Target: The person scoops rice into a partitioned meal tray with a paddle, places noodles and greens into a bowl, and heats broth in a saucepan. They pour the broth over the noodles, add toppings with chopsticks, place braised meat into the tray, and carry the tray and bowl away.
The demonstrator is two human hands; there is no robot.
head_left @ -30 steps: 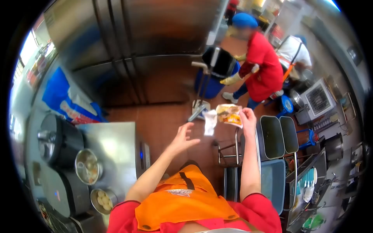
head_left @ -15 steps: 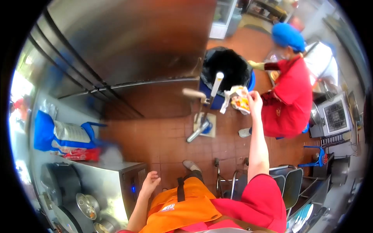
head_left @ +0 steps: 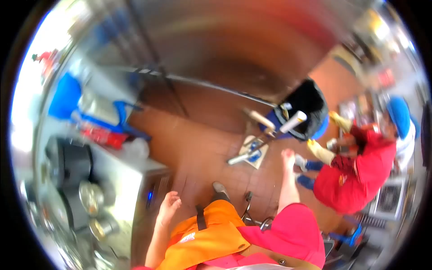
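My right hand [head_left: 288, 158] is stretched forward over the floor, just short of the bin; it is smeared by motion, and no wrapper shows in it. A black-lined blue bin [head_left: 320, 128] stands ahead of it, with a small pale scrap [head_left: 285, 108] at its left rim. Between hand and bin rises a white-ended handle [head_left: 294, 122] of a long tool. My left hand [head_left: 170, 204] hangs beside the steel cabinet, fingers loosely bent and apart, holding nothing.
A co-worker in a red shirt [head_left: 360, 171] with pale yellow gloves bends to the right of the bin. A large steel door [head_left: 216, 40] fills the far side. Pots [head_left: 92, 198] sit on the left. A square pad with blue [head_left: 254, 153] lies on the floor.
The printed wrapper has left my right hand, which has drawn back from the bin. My view has turned left. The co-worker's second glove now shows.
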